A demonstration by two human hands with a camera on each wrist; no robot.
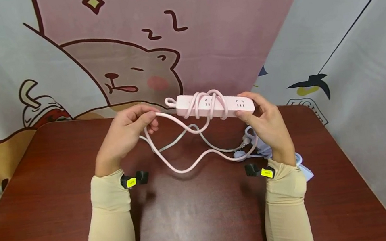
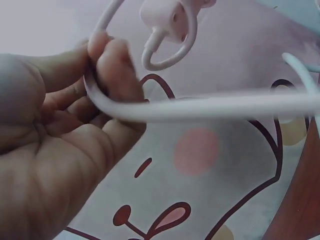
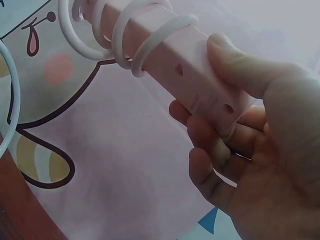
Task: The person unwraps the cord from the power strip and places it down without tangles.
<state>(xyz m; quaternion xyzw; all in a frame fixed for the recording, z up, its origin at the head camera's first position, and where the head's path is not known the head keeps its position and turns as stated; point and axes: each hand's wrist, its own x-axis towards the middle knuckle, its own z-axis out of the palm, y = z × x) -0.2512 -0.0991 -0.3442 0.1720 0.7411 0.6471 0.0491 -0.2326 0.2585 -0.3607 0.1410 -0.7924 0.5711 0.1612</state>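
Note:
A pale pink power strip [image 1: 237, 103] is raised over the far part of the table, with several turns of its pink cord [image 1: 181, 171] wound round it. My right hand [image 1: 269, 120] grips the strip's right end, thumb on the near side and fingers beneath in the right wrist view. Left of the strip, my left hand [image 1: 125, 131] pinches the cord between thumb and forefinger; the left wrist view shows it bending round the fingertips. From there one length runs back to the coils and another sags in a loop towards the right hand.
On the dark red-brown table [image 1: 205, 216], a whitish cord [image 1: 214, 146] trails behind the pink loop. Pale lilac items [image 1: 239, 155] lie beside my right wrist, partly hidden by it. A printed cartoon curtain [image 1: 232, 29] hangs behind the far table edge.

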